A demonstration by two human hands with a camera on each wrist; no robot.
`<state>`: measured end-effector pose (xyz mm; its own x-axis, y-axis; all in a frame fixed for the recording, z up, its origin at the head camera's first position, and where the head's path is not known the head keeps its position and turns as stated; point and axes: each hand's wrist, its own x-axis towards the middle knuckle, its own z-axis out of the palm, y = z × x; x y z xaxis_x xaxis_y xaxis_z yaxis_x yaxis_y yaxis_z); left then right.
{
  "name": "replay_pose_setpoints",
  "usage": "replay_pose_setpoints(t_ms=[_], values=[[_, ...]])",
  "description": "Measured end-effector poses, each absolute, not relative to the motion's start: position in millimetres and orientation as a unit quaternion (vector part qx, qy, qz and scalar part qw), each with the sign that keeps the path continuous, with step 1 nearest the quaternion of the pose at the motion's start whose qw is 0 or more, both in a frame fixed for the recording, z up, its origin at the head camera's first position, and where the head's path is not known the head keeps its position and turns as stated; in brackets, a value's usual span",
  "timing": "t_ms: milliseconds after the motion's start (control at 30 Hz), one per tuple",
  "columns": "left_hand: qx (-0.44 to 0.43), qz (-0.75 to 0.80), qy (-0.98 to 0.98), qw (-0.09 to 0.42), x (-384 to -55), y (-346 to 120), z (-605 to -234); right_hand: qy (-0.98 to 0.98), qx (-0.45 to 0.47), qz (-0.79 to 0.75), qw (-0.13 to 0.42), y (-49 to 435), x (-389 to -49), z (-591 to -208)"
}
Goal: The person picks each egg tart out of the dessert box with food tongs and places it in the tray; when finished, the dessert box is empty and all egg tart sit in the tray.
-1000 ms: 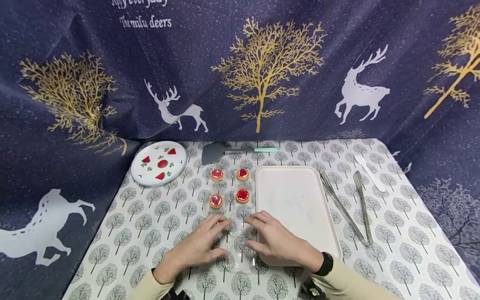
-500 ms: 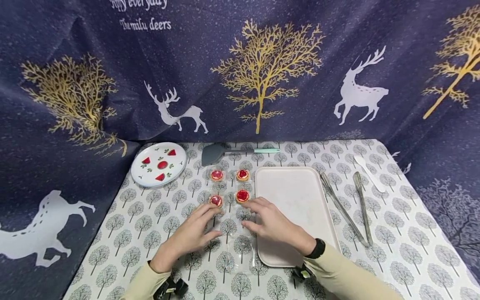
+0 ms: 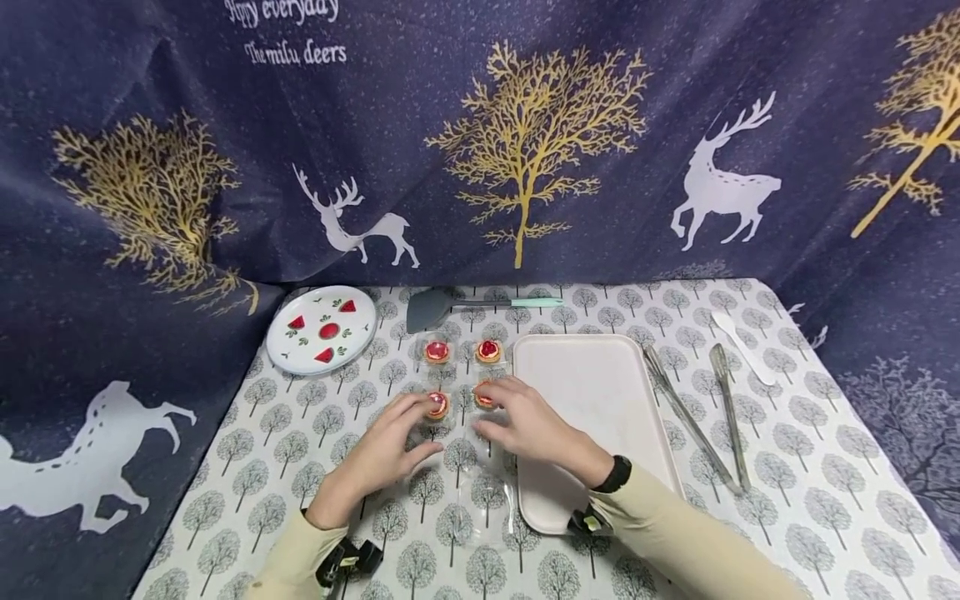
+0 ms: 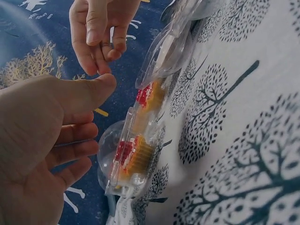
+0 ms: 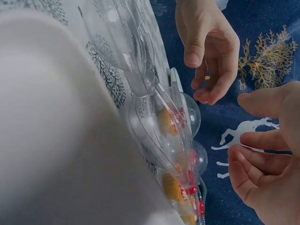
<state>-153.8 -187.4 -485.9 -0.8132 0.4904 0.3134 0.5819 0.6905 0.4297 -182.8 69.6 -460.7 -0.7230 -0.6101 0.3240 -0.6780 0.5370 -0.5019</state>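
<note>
A clear plastic clamshell box [image 3: 486,518] with domed cups lies on the table in front of me. Its far cups hold small round tarts with red tops: a back left tart [image 3: 437,352], a back right tart [image 3: 488,350], and two nearer ones. My left hand [image 3: 384,457] hovers with relaxed fingers, their tips over the near left tart [image 3: 438,408]. Over the near right tart [image 3: 484,402], my right hand [image 3: 531,427] partly hides it, fingers loosely bent. In the left wrist view a gap shows between the left hand [image 4: 42,136] and the plastic dome [image 4: 106,150]. Neither hand holds anything.
A cream tray [image 3: 585,375] lies right of the box, partly beneath my right forearm. Farther right are metal tongs [image 3: 693,429] and a white plastic spoon [image 3: 742,347]. A spatula [image 3: 431,310] lies behind the box, a watermelon-patterned plate [image 3: 322,331] at back left.
Both hands have moved forward, away from me, from the box's near cups to the front row of tarts. The box and tarts show no clear movement.
</note>
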Motion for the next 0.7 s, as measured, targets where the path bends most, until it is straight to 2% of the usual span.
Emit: replay_pose_setpoints(t_ms=[367, 700], values=[[-0.270, -0.268, -0.920, 0.098, -167.9, -196.2, -488.7, -0.881, 0.353, 0.308, 0.058, 50.9, -202.7, -461.2], [-0.264, -0.273, -0.918, 0.114, -177.1, -200.6, -494.1, -0.890, 0.339, 0.304, 0.033, 39.9, -218.1, -465.3]])
